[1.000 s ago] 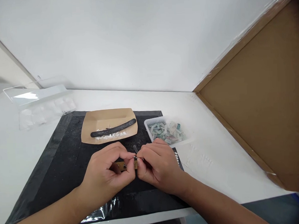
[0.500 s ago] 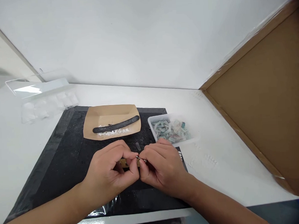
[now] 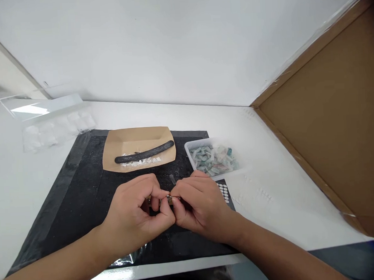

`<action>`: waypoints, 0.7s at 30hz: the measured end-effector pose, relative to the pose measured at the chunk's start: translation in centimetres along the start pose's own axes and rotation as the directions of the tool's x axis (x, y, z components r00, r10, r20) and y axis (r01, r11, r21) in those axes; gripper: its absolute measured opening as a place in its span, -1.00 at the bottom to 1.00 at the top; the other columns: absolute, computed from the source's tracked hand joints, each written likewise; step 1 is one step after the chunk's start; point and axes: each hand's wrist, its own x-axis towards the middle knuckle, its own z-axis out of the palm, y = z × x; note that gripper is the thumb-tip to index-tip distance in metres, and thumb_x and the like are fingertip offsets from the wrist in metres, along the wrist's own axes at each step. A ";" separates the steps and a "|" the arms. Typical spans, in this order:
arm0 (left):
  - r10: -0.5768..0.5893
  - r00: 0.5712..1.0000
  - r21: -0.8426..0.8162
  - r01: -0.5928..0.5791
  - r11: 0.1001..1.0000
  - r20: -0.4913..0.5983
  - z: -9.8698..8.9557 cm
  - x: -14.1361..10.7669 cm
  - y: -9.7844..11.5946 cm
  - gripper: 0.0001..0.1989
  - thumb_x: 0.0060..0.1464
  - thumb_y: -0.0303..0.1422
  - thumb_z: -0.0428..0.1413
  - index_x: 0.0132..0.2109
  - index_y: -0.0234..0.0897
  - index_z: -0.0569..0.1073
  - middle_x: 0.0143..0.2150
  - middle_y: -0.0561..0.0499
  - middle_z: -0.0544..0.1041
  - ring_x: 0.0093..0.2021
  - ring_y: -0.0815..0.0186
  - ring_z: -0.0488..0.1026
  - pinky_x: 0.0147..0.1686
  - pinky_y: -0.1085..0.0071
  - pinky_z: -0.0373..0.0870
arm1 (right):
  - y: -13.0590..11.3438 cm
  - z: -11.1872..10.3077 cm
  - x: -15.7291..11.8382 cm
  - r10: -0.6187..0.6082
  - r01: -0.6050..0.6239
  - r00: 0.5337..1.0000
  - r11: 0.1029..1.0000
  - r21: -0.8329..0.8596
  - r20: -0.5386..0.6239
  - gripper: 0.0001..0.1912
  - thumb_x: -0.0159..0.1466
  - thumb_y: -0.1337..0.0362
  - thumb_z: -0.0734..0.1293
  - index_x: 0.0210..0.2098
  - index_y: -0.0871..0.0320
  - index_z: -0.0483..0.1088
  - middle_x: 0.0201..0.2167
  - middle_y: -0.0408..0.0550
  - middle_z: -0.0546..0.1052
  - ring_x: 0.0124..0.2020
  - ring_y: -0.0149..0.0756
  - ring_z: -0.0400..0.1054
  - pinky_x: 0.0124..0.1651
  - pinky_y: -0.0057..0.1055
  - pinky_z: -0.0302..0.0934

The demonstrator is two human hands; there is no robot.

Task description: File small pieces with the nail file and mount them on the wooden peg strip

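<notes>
My left hand (image 3: 137, 213) and my right hand (image 3: 199, 206) meet over the black mat (image 3: 80, 195), thumb and forefinger pinched on each. Their fingertips come together around a small shiny piece, mostly hidden, whose kind I cannot make out. Partly covered by the fingers is a narrow golden-brown strip (image 3: 150, 201); earlier, dark round spots showed along it. Just beyond the hands, a loose translucent false nail tip (image 3: 172, 179) lies on the mat.
A brown paper tray (image 3: 130, 134) holds a curved black nail file (image 3: 145, 153) and white flakes. To its right stands a white tub (image 3: 190, 157) of translucent pieces. Beside my right wrist is a black card (image 3: 229, 201) with white ovals. A clear case (image 3: 59, 126) lies at left.
The camera view has shifted slightly. Both hands stay pinched together, with small finger movements, and the golden-brown strip is more covered. More of the card with white ovals shows.
</notes>
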 end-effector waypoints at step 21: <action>-0.203 0.976 -0.246 0.216 0.945 0.079 -0.1 -0.6 -0.2 -0.83 -0.01 -0.58 0.17 -0.43 -0.23 0.38 -0.55 0.17 0.29 -0.54 0.45 0.30 -0.54 0.49 0.29 | 0.2 0.3 0.0 0.009 -0.008 1.000 0.990 0.142 -0.004 -0.85 0.32 0.38 0.24 -0.40 0.13 0.32 -0.58 -0.29 0.35 -0.55 -0.47 0.18 -0.34 -0.35 -0.09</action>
